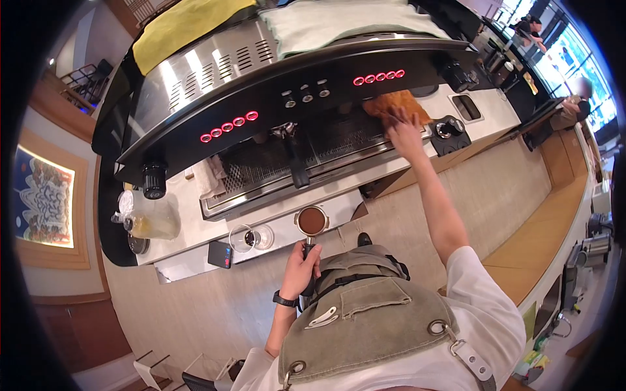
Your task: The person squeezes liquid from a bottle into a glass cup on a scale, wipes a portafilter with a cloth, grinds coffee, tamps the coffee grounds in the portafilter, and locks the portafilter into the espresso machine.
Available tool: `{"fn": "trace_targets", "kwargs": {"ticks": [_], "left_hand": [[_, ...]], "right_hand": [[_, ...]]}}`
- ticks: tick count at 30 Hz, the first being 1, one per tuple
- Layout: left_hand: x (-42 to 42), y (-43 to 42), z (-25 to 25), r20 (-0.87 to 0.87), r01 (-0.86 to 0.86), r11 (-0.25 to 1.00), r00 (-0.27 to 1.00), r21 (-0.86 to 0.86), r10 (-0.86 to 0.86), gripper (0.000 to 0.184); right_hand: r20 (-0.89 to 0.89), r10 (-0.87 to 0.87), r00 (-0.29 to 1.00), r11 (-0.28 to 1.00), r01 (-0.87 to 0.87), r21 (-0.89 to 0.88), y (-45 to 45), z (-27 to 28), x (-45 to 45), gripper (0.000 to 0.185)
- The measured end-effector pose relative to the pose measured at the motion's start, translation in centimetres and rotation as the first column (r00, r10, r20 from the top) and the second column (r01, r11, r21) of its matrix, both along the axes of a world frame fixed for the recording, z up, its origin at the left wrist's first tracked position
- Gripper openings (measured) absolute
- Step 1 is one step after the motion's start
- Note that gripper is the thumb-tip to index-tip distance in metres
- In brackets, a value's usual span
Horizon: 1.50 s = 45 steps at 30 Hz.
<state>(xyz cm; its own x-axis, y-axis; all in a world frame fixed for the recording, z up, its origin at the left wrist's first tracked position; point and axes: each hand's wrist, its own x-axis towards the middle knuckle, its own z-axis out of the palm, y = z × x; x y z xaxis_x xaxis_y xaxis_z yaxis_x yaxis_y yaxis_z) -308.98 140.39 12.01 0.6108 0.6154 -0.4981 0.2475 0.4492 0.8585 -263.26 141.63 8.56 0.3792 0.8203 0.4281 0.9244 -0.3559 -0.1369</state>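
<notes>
My left hand point(301, 268) is closed around the dark handle of a portafilter point(312, 221), its basket full of brown ground coffee facing up, just in front of the counter's edge. Over the right end of the espresso machine's drip tray point(261, 173), my right hand point(405, 132) grips a bunched orange cloth point(399, 105); the cloth hides part of the fingers. A second portafilter point(298, 171) hangs from the middle of the espresso machine point(267, 98), its handle pointing toward me.
Clear cups point(242, 240) and a small black scale point(220, 255) are left of the held portafilter. A plastic pitcher point(156, 220) stands farther left. Black tamping stand point(450, 135) and a rectangular counter opening point(467, 107) lie at right. A person point(570, 111) is in the background.
</notes>
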Motion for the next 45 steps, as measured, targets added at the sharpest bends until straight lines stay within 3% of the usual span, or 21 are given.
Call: {"fn": "trace_targets", "kwargs": {"ticks": [3, 5, 8, 11, 14, 16, 20, 23, 25, 27, 30, 33, 36, 37, 40, 41, 44, 45], "left_hand": [[-0.9, -0.7, -0.1, 0.024, -0.031, 1.000, 0.999, -0.005, 0.031, 0.028], [-1.1, -0.7, -0.3, 0.029, -0.066, 0.998, 0.997, 0.014, 0.066, 0.027], [-1.8, -1.2, -0.9, 0.019, -0.099, 0.995, 0.995, -0.004, 0.099, 0.028], [-2.2, -0.9, -1.0, 0.002, -0.094, 0.995, 0.996, -0.012, 0.095, 0.029], [-2.8, -0.5, -0.6, 0.020, -0.087, 0.995, 0.996, -0.040, 0.088, 0.029], [-2.9, -0.2, -0.8, 0.014, -0.097, 0.995, 0.995, 0.008, 0.097, 0.028], [-3.6, 0.0, -1.3, 0.001, -0.108, 0.994, 0.994, 0.036, 0.108, 0.027], [-4.1, 0.5, -1.3, -0.006, -0.092, 0.995, 0.996, 0.040, 0.093, 0.027], [-4.5, 0.3, -1.9, -0.018, -0.087, 0.995, 0.996, 0.055, 0.088, 0.027], [-4.7, 0.2, -2.3, -0.007, -0.110, 0.993, 0.994, 0.047, 0.110, 0.027], [-4.9, -0.4, -1.9, -0.010, -0.123, 0.992, 0.992, 0.031, 0.123, 0.028], [-5.1, 0.1, -1.6, -0.003, -0.119, 0.993, 0.993, 0.024, 0.119, 0.029], [-5.9, 0.1, -1.9, -0.013, -0.101, 0.995, 0.995, 0.027, 0.101, 0.030], [-6.0, 0.2, -2.0, -0.018, -0.101, 0.994, 0.995, 0.032, 0.102, 0.030], [-6.2, 0.4, -1.6, -0.020, -0.079, 0.996, 0.997, 0.040, 0.080, 0.030], [-6.0, 0.6, -1.2, -0.017, -0.069, 0.997, 0.997, 0.038, 0.069, 0.030], [-4.7, 0.9, -0.7, 0.008, -0.023, 0.999, 1.000, 0.024, 0.022, 0.031], [-3.9, 1.3, -0.5, 0.018, -0.008, 1.000, 1.000, 0.024, 0.007, 0.032]], "right_hand": [[0.016, 0.330, 0.944, 0.930, -0.322, -0.179, 3.4, 0.9, -8.7, 0.042], [-0.011, 0.404, 0.915, 0.912, -0.403, 0.072, 5.0, 1.4, -12.8, 0.040], [0.277, 0.473, 0.836, 0.873, -0.488, -0.018, 10.3, 1.8, -12.9, 0.041], [0.190, 0.423, 0.886, 0.892, -0.444, 0.083, 12.6, -0.6, -13.1, 0.053], [0.115, 0.435, 0.893, 0.899, -0.438, 0.001, 7.8, 1.8, -14.1, 0.045], [0.163, 0.408, 0.898, 0.908, -0.419, 0.032, 8.7, 1.9, -13.6, 0.042], [0.105, 0.293, 0.950, 0.950, -0.302, 0.080, 10.0, -0.9, -13.9, 0.048], [0.069, 0.395, 0.916, 0.918, -0.391, -0.067, 3.7, 2.8, -13.8, 0.040], [0.341, 0.281, 0.897, 0.960, -0.255, -0.119, 1.2, 3.7, -10.7, 0.039], [0.334, 0.340, 0.879, 0.929, -0.259, -0.264, 2.3, -0.2, -2.9, 0.041], [0.102, 0.223, 0.969, 0.969, -0.209, -0.134, 5.3, 2.0, 1.0, 0.046], [0.190, 0.053, 0.980, 0.953, 0.007, -0.301, 3.2, 3.5, -0.3, 0.051], [0.168, -0.260, 0.951, 0.952, 0.281, -0.122, 0.5, 1.1, -1.5, 0.055], [0.062, -0.309, 0.949, 0.946, 0.313, -0.084, 0.0, 0.4, -1.5, 0.054], [0.041, -0.279, 0.959, 0.949, 0.282, -0.140, -1.3, 0.8, -0.7, 0.054], [0.116, -0.223, 0.968, 0.962, 0.238, -0.132, -1.4, 0.4, 0.7, 0.054], [-0.035, -0.167, 0.985, 0.963, 0.155, -0.222, -2.2, 3.6, 0.9, 0.055], [0.129, -0.088, 0.988, 0.996, 0.085, 0.026, -3.0, 2.8, 0.9, 0.046]]}}
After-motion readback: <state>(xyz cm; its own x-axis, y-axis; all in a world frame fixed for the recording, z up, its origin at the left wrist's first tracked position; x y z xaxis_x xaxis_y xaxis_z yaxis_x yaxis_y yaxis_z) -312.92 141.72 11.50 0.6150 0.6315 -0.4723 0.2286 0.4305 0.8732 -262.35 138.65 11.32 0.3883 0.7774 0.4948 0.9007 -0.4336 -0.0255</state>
